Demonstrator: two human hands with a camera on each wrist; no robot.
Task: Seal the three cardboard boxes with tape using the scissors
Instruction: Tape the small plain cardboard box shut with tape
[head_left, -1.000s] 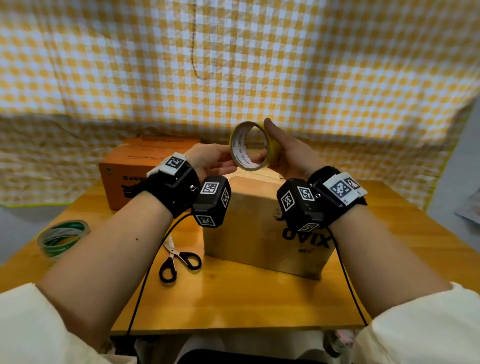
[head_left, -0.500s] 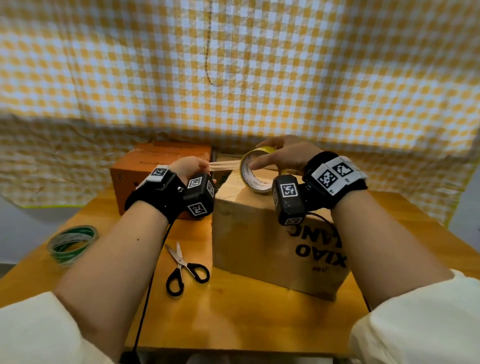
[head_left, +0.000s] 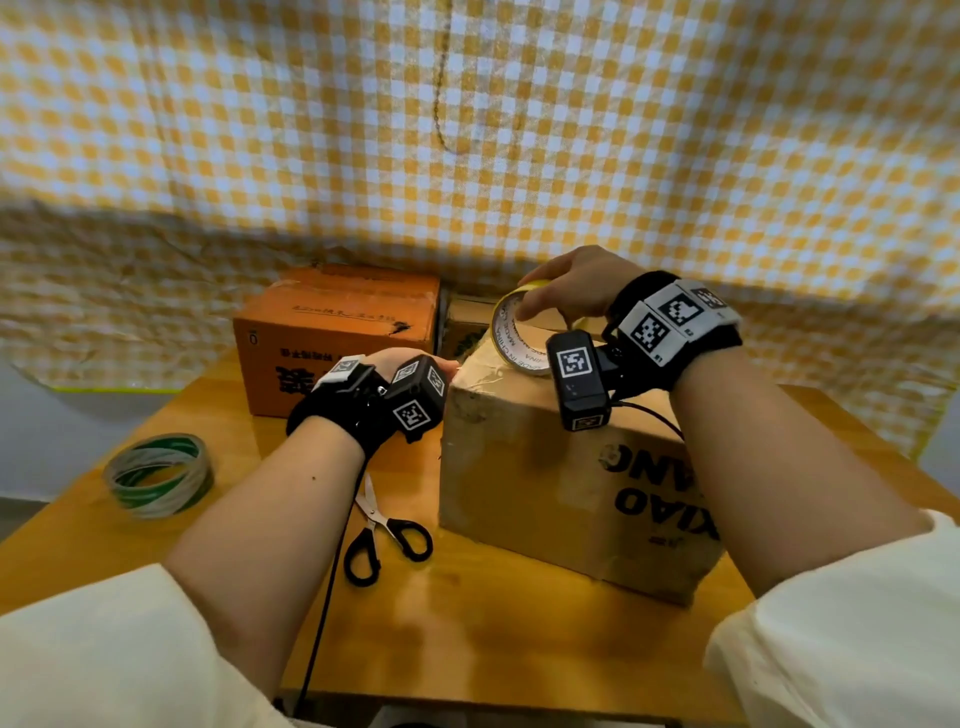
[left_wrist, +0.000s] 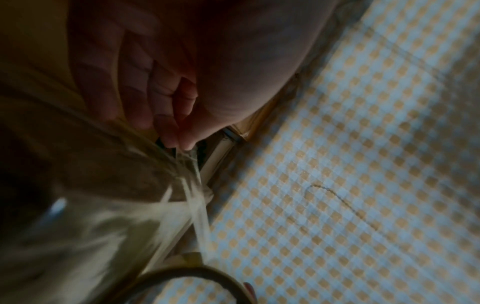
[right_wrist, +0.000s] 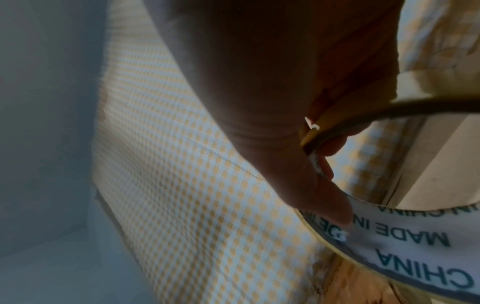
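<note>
Left grip (left_wrist: 166, 115) pinches tape strip (left_wrist: 197, 203) (right hand (head_left: 576, 283) holds roll (head_left: 519, 332))

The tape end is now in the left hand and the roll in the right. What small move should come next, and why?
Probably press the tape end down on the near box's left top edge. The left hand pinches the pulled strip right at that corner, and the right hand holds the tape roll over the top. The scissors lie untouched on the table, so cutting comes later.
</note>
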